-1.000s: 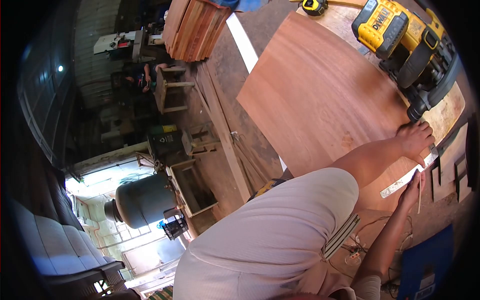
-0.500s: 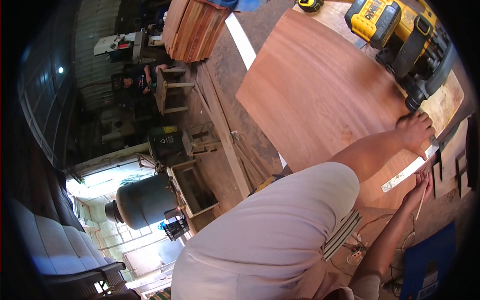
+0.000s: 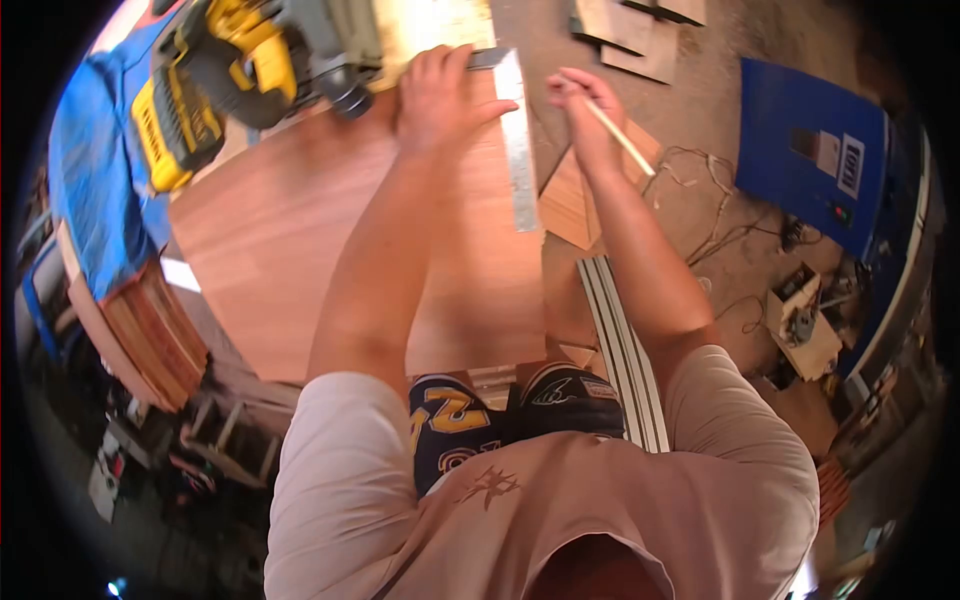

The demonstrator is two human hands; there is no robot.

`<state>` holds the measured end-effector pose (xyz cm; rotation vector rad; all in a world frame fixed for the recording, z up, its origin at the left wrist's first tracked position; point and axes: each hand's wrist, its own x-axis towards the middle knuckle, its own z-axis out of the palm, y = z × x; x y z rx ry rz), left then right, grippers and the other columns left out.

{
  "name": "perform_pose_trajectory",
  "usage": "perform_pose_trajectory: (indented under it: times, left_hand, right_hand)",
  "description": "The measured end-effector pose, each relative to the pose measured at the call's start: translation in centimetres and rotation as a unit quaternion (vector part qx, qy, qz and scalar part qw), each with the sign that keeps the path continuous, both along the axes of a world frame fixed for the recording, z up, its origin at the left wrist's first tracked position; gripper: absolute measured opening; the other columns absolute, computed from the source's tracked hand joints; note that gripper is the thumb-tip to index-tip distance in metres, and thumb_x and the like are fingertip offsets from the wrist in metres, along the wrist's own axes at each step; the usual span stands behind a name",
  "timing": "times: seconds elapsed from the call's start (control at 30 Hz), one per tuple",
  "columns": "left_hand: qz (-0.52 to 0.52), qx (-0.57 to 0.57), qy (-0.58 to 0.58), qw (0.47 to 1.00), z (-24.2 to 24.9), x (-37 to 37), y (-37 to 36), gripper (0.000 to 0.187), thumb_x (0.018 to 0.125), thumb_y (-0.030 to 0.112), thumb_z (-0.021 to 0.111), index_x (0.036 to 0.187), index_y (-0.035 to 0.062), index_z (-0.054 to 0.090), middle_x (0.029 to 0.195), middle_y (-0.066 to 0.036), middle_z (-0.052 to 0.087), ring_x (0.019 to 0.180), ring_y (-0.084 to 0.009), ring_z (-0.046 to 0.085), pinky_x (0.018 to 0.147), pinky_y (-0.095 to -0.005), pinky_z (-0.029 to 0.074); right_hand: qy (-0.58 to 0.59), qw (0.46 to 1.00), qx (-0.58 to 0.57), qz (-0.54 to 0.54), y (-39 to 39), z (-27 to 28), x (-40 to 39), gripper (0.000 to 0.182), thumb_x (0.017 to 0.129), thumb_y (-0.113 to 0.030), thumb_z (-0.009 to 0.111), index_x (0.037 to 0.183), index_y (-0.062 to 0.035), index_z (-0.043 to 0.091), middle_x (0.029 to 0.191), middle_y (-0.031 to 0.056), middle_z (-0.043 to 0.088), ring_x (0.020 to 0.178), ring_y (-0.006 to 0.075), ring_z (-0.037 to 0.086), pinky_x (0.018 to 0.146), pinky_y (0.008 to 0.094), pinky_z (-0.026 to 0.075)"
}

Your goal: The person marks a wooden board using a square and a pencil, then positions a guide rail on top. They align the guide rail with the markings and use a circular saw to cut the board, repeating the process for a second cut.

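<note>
Presses on the plywood sheet (image 3: 290, 225) with the left hand (image 3: 437, 108), palm down, unclenched, with fingers near the far edge and thumb stretched onto the metal try square (image 3: 518, 150). Sees the try square flat at the far right corner of the sheet, with stock at the far edge and blade running back toward the body beside the right edge. Grips a pale pencil (image 3: 622, 135) between the fingers of the right hand (image 3: 590, 112), just right of the blade and apart from it.

Notes a yellow-and-black cordless saw (image 3: 240, 75) left of the left hand, with black port near the fingers. Records a wood offcut (image 3: 572, 205) and ribbed rail (image 3: 625, 350) right of the sheet; farther right, cables (image 3: 712, 225) and a blue panel (image 3: 812, 150). Logs a blue tarp (image 3: 95, 190) and stacked boards (image 3: 150, 335) at left.
</note>
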<state>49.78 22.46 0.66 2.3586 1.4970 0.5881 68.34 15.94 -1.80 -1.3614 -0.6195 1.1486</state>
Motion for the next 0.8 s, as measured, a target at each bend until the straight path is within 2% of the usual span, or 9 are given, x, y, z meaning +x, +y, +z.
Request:
perform_pose_trajectory:
  times: [0.13,0.23,0.27,0.43,0.5,0.57,0.7,0.8]
  left_hand:
    - [0.014,-0.028,0.032,0.999,0.5,0.7,-0.6,0.082,0.06,0.049,0.085,0.126,0.01,0.055,0.122,-0.012,0.054,0.118,-0.032,0.047,0.1,-0.0446,0.04]
    - [0.004,-0.027,0.032,0.999,0.4,0.7,-0.8,0.082,0.061,0.048,0.085,0.128,0.0118,0.054,0.121,-0.011,0.054,0.119,-0.0311,0.046,0.101,-0.044,0.04]
    - [0.006,-0.028,0.041,0.999,0.2,0.7,-0.7,0.082,0.061,0.048,0.085,0.129,0.014,0.054,0.122,-0.009,0.054,0.119,-0.0298,0.046,0.102,-0.0433,0.039]
    - [0.012,-0.038,0.063,0.997,0.2,0.7,-0.8,0.083,0.06,0.047,0.085,0.13,0.0155,0.054,0.123,-0.008,0.054,0.121,-0.0286,0.045,0.102,-0.0428,0.039]
    - [0.015,-0.032,0.069,0.997,0.1,0.8,-0.6,0.083,0.06,0.047,0.085,0.13,0.0157,0.054,0.124,-0.008,0.054,0.122,-0.0283,0.044,0.103,-0.0427,0.039]
    - [0.006,-0.019,0.049,0.999,0.2,0.8,-0.7,0.083,0.058,0.048,0.086,0.126,0.0116,0.056,0.119,-0.01,0.054,0.119,-0.0304,0.045,0.101,-0.0436,0.039]
    - [0.008,-0.02,0.045,0.999,0.5,0.7,-0.9,0.082,0.059,0.049,0.085,0.126,0.0116,0.056,0.119,-0.01,0.054,0.119,-0.03,0.045,0.101,-0.0434,0.039]
    - [0.01,-0.038,0.044,0.998,0.3,0.6,-0.6,0.081,0.06,0.046,0.086,0.128,0.0133,0.054,0.122,-0.01,0.054,0.12,-0.0302,0.045,0.102,-0.0434,0.039]
  right_hand:
    - [-0.012,0.999,-0.005,0.051,-0.6,-0.8,-0.2,0.016,0.091,-0.003,0.061,0.106,0.0025,0.058,0.102,0.0134,0.068,0.095,0.0156,0.065,0.081,0.0259,0.054]
    - [-0.03,0.998,0.032,0.039,-0.8,-0.6,-1.3,0.016,0.085,-0.005,0.066,0.099,0.001,0.066,0.091,0.008,0.07,0.082,0.0104,0.065,0.073,0.0236,0.052]
    - [-0.08,0.996,-0.001,0.039,-0.8,-0.4,-1.5,0.016,0.084,-0.007,0.067,0.099,0.0002,0.068,0.088,0.0069,0.07,0.08,0.0089,0.064,0.07,0.0236,0.052]
    - [-0.094,0.995,-0.02,0.031,-0.3,0.5,-2.5,0.016,0.083,-0.007,0.067,0.097,-0.0002,0.07,0.085,0.0074,0.07,0.078,0.0078,0.063,0.069,0.0234,0.051]
    - [-0.124,0.992,-0.017,0.021,0.0,0.6,-2.5,0.018,0.082,-0.008,0.066,0.097,-0.0001,0.07,0.086,0.0091,0.07,0.077,0.0101,0.065,0.068,0.0246,0.052]
    - [-0.136,0.99,-0.01,0.02,0.3,0.1,-2.6,0.019,0.081,-0.009,0.066,0.098,-0.0003,0.07,0.087,0.01,0.07,0.077,0.012,0.066,0.069,0.0255,0.052]
    - [-0.161,0.987,-0.012,0.028,0.7,0.0,-2.7,0.023,0.08,-0.012,0.065,0.1,-0.0011,0.07,0.089,0.0115,0.07,0.078,0.0167,0.068,0.07,0.0279,0.053]
    - [-0.149,0.988,-0.023,0.028,0.9,-0.2,-2.7,0.022,0.081,-0.011,0.065,0.099,-0.0008,0.071,0.09,0.0118,0.07,0.079,0.016,0.067,0.071,0.0282,0.053]
